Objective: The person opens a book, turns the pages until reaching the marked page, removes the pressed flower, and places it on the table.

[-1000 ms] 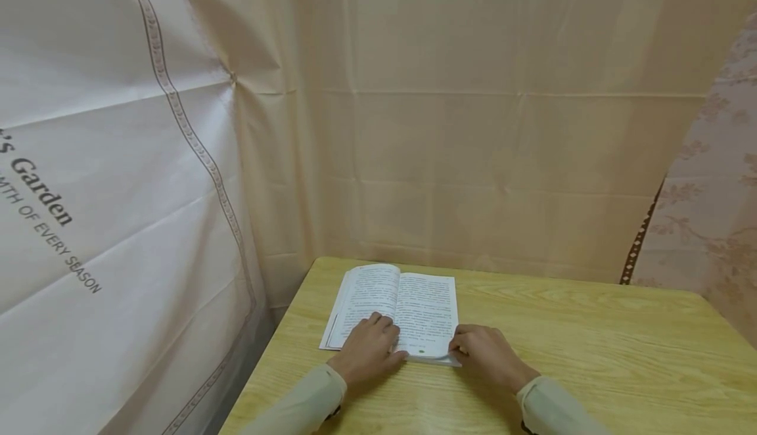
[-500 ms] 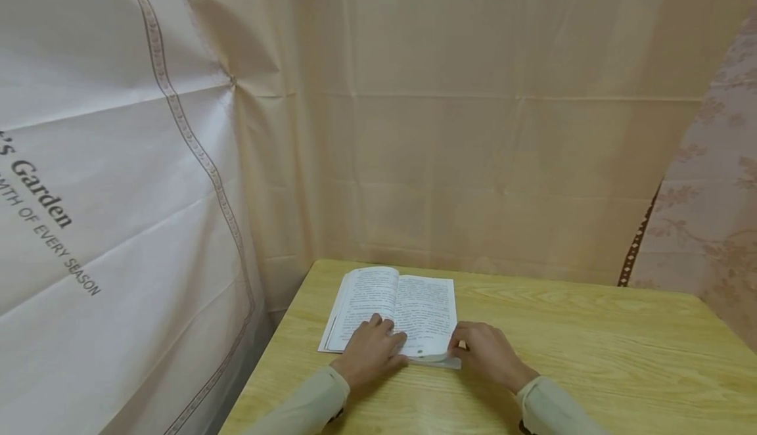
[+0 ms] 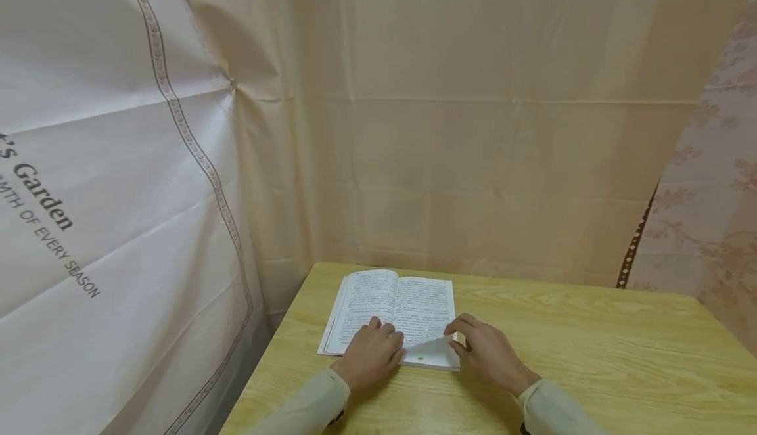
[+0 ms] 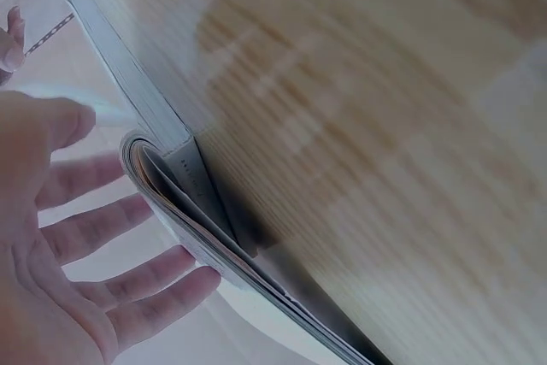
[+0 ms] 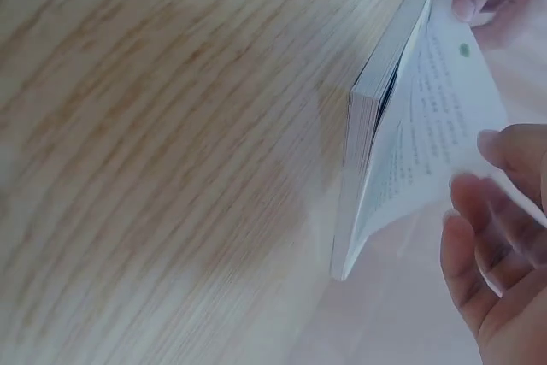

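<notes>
An open book [image 3: 369,297] with printed text lies on the table in the head view. My left hand [image 3: 369,351] rests on the lower part of the left page near the fold, fingers extended. In the left wrist view its fingertips touch the curved page block [image 4: 184,215]. At the lower right corner, my right hand [image 3: 487,354] pinches a lifted page [image 5: 457,117] between thumb and index finger. That page curls up from the stack, as the right wrist view shows, while the other right-hand fingers [image 5: 461,267] bend beside it. A green mark sits near its bottom edge.
The wooden table [image 3: 585,349] extends to the right of the book. A beige cloth [image 3: 426,126] hangs behind it, a white cloth with printed lettering [image 3: 118,179] at the left, and a floral cloth [image 3: 710,211] at the right.
The right hand has raised the lower right page corner, which now folds up toward the left, showing its underside. The left hand stays nearly in place, its thumb drawn in slightly.
</notes>
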`<state>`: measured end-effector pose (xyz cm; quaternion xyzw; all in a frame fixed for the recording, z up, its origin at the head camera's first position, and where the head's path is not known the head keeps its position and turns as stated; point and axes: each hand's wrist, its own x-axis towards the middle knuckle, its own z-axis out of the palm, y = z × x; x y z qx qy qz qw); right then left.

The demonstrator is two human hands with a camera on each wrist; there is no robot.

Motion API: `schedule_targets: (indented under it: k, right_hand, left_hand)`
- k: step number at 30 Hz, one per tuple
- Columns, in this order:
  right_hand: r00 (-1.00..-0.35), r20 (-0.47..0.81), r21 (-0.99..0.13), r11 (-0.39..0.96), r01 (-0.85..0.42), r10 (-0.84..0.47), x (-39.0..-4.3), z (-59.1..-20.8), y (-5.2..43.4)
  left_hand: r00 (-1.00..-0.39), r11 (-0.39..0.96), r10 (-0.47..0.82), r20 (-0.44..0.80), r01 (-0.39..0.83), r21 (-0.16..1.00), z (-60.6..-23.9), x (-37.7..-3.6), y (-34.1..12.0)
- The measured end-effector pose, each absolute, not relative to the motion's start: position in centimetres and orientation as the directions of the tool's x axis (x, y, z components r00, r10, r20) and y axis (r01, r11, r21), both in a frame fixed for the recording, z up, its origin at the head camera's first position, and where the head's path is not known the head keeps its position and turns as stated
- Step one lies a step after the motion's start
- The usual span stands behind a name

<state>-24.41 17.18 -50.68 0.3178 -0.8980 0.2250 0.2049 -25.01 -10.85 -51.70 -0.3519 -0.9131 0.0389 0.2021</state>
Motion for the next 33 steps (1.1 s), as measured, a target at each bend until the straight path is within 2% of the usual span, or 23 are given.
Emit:
schedule_targets:
  k: [5, 8, 10, 17, 23, 28, 33]
  right_hand:
    - [-0.715, 0.563, -0.307, 0.699, -0.646, -0.415, -24.4, -50.9, 17.3]
    - [-0.721, 0.546, -0.294, 0.708, -0.642, -0.427, -24.3, -51.0, 17.3]
    - [-0.735, 0.508, -0.289, 0.714, -0.637, -0.45, -24.3, -51.0, 17.4]
    - [-0.782, 0.341, -0.259, 0.747, -0.612, -0.522, -24.4, -51.6, 17.6]
    - [-0.802, 0.276, -0.245, 0.768, -0.591, -0.529, -24.4, -51.8, 17.6]
    - [-0.82, 0.226, -0.254, 0.781, -0.57, -0.525, -24.5, -51.8, 17.5]
    - [-0.819, 0.211, -0.259, 0.777, -0.573, -0.534, -24.4, -51.3, 17.5]
  left_hand:
    - [-0.712, 0.792, 0.603, 0.361, 0.588, -0.164, -51.5, -24.8, -10.8]
    - [-0.722, 0.811, 0.574, 0.386, 0.568, -0.141, -51.5, -24.8, -10.8]
    - [-0.709, 0.811, 0.57, 0.414, 0.565, -0.148, -51.6, -24.9, -10.9]
    - [-0.594, 0.796, 0.585, 0.552, 0.552, -0.25, -51.8, -25.2, -11.2]
    - [-0.608, 0.789, 0.605, 0.513, 0.545, -0.285, -51.7, -25.3, -11.3]
    - [-0.589, 0.765, 0.628, 0.508, 0.585, -0.267, -51.8, -25.2, -11.5]
    - [-0.614, 0.754, 0.644, 0.456, 0.611, -0.241, -51.9, -24.9, -11.8]
